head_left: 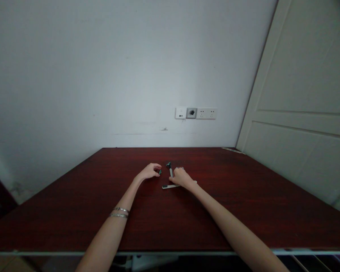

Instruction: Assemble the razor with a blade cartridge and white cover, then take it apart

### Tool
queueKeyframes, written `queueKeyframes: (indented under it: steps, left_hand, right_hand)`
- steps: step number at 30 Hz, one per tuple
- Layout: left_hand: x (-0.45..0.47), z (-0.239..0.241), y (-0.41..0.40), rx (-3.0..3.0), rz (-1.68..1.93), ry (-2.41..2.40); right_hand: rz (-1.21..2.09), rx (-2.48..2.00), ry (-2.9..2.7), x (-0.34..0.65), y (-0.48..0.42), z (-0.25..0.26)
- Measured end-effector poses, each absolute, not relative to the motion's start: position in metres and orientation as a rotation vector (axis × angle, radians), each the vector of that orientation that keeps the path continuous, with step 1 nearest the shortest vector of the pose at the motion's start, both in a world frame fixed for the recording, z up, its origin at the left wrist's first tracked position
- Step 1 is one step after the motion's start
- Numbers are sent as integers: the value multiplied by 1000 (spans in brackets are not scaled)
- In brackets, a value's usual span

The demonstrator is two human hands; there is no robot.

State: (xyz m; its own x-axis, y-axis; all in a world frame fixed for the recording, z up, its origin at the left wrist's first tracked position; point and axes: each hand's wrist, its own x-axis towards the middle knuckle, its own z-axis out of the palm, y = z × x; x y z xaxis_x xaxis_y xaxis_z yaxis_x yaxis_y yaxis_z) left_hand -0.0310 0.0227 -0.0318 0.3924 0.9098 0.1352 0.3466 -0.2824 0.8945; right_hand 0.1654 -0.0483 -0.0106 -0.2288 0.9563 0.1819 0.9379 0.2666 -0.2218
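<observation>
Away from the edges of the desk (243, 211), the right hand (181, 176) is gripping a razor (171, 172). The left hand (149, 171) is pinching a green piece (160, 172).

You wear two narrow, silver-coloured, metallic-looking bands (119, 215) on your left forearm (109, 236), one just beside the other, well above the wrist. Surface detail too small to read. Your right forearm (229, 221) is bare; your left hand (149, 171) and right hand (183, 176), ungloved.
</observation>
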Motion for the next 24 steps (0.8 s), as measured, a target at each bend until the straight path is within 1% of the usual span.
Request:
queueKeyframes:
  steps: [14,19,24]
  left_hand:
    - [-33,-30,13,2020,927,1110]
    - [-34,-34,13,1986,909,1057]
    - [-34,-35,11,1991,947,1109]
  right_hand:
    - [148,-1717,-2164,180,-44,-1]
    - [154,-1664,-2120,195,-40,3]
    - [166,-1645,-2057,205,-36,4]
